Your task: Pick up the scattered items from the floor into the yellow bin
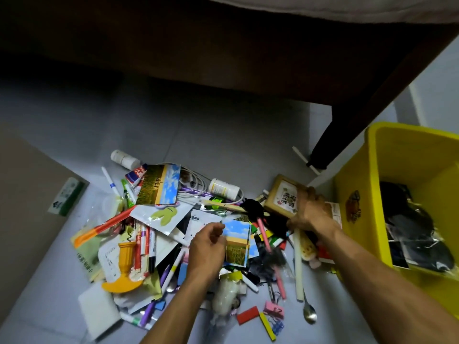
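Observation:
A heap of scattered items (154, 234) covers the grey floor: pens, cards, packets, two white bottles, a cable, a spoon. The yellow bin (372, 170) stands at the right with dark items inside. My left hand (207, 247) pinches a small stack of photo cards (237, 243) showing sky and a field, held just above the heap. My right hand (310, 209) reaches to the heap's right side and grips the edge of a brown box (280, 194) with a white label, close to the bin's wall.
A dark wooden bed frame (223, 58) and its leg (330, 135) stand behind the heap. A cardboard sheet (24, 182) with a green box (67, 197) lies at the left. A spoon (309, 311), a pink clip and coloured blocks lie at the front.

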`<state>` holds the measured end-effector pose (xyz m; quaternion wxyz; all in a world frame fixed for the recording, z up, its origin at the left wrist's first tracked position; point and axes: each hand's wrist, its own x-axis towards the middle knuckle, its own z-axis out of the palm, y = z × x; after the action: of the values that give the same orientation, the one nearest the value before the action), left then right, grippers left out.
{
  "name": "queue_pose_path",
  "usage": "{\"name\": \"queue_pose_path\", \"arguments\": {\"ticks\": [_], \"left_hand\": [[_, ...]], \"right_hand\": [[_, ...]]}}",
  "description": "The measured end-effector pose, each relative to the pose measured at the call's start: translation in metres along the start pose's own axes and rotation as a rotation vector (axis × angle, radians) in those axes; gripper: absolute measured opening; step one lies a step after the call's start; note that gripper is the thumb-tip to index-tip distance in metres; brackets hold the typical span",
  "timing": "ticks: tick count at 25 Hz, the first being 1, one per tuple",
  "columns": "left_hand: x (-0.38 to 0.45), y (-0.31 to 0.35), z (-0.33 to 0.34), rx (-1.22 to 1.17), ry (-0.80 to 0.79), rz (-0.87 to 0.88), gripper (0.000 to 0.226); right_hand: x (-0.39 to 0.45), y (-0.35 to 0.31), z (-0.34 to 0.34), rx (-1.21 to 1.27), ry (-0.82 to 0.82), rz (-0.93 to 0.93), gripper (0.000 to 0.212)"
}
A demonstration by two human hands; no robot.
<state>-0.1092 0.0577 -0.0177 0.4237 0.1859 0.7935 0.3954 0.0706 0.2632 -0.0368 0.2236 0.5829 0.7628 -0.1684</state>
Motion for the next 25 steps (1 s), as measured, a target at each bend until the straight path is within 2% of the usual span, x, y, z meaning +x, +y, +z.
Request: {"name": "queue_pose_path", "arguments": {"ticks": [5,7,9,14,18,20,23,25], "left_hand": [[-0.008,0.019,0.014,0.002,-0.053,0.045,0.025],[-0.011,0.024,0.013,-0.001,-0.056,0.041,0.026],[-0.013,0.031,0.007,-0.012,-0.038,0.056,0.027],[-0.007,0.045,0.002,-0.039,-0.001,0.082,0.028],[-0.032,0.064,0.018,-0.005,-0.028,0.144,0.017],[-0.048,0.078,0.018,0.001,-0.164,0.217,0.005],[-0.073,0.089,0.008,0.174,-0.491,0.432,0.01],[-0.089,0.092,0.0,0.222,-0.515,0.51,0.009]], "right_hand": [[-0.003,0.014,0.001,0.196,-0.102,0.009,0.136],[-0.004,0.012,0.001,0.207,-0.115,0.026,0.132],[-0.005,0.007,0.0,0.332,-0.106,0.017,0.124],[-0.029,-0.009,-0.007,1.145,-0.084,0.098,0.095],[-0.066,0.001,-0.022,1.601,-0.131,0.079,0.075],[-0.084,0.013,-0.042,1.7,-0.053,0.07,0.071],[-0.115,0.025,-0.068,1.789,0.063,0.008,0.063],[-0.139,0.035,-0.087,1.855,0.081,-0.088,0.067]]}}
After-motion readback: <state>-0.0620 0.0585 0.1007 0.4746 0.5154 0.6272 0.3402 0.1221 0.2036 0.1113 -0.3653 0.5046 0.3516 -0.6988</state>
